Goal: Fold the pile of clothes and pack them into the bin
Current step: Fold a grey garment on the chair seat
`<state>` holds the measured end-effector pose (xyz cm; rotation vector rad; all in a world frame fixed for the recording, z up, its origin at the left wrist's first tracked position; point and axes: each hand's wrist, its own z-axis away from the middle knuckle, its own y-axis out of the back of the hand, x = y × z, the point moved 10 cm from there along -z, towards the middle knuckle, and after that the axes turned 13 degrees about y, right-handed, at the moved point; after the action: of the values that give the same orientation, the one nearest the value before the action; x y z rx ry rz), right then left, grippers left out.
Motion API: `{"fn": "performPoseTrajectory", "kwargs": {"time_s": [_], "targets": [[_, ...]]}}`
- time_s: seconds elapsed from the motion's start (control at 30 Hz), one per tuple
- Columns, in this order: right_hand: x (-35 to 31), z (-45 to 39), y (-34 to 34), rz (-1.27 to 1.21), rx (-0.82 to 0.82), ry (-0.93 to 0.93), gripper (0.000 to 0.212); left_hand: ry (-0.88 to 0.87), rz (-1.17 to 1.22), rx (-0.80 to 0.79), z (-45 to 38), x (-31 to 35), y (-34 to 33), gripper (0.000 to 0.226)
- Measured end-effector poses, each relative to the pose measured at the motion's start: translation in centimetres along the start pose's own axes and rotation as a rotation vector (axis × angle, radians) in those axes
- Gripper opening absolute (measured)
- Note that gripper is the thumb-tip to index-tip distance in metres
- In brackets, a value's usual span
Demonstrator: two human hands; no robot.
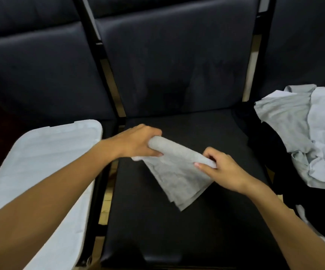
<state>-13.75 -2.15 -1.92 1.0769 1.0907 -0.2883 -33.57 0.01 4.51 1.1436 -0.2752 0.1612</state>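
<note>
While the fold goes on over the dark seat (187, 221), only part of the job looks done. At eight o'clock, a white ridged plastic lid (46, 168), smooth and round-cornered, apparently capping the bin; nothing packed that can be seen, and the bin's inside hidden. Just left of centre, at about ten o'clock from the middle, the left hand (138, 142), fingers and thumb curled round one end of the grey cloth (177, 172). At the centre, that cloth: soft, matte, knit-like, rolled or doubled along its upper edge, lower layers hanging in a flat stacked rectangle down to the seat, corners nearly aligned. Just right of centre, at four o'clock, the right hand (220, 168), thumb and fingers pinching the roll's other end. At three o'clock, well apart, the unfolded pile (304, 137): pale blue-grey thin fabric, crumpled and creased, over something black and limp. Judging by this, one garment near finished, several left, lid apparently yet to come off. Seat upholstery smooth, faintly glossy, leather-like.
</note>
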Motion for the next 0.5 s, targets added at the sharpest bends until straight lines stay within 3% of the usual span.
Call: {"fn": "performPoseTrajectory", "kwargs": {"time_s": [0.13,0.2,0.3,0.37,0.5], "targets": [[-8.3,-0.1,-0.5,0.107,-0.076,0.152,0.022,0.104,0.170,0.149,10.4,-3.8,2.9,0.027],[-14.1,-0.1,-2.1,0.121,-0.162,0.243,0.011,0.190,0.193,0.348,16.5,-6.6,5.0,0.030],[-22.9,0.6,-5.4,0.209,-0.214,0.410,0.023,0.309,0.230,0.620,26.8,-10.7,6.8,0.028],[-27.9,1.4,-8.9,0.246,-0.265,0.483,0.031,0.397,0.239,0.678,33.8,-13.2,5.9,0.023],[-35.1,4.6,-19.3,0.239,-0.535,0.592,0.026,0.535,0.301,0.672,46.6,-17.7,1.5,0.015]]}}
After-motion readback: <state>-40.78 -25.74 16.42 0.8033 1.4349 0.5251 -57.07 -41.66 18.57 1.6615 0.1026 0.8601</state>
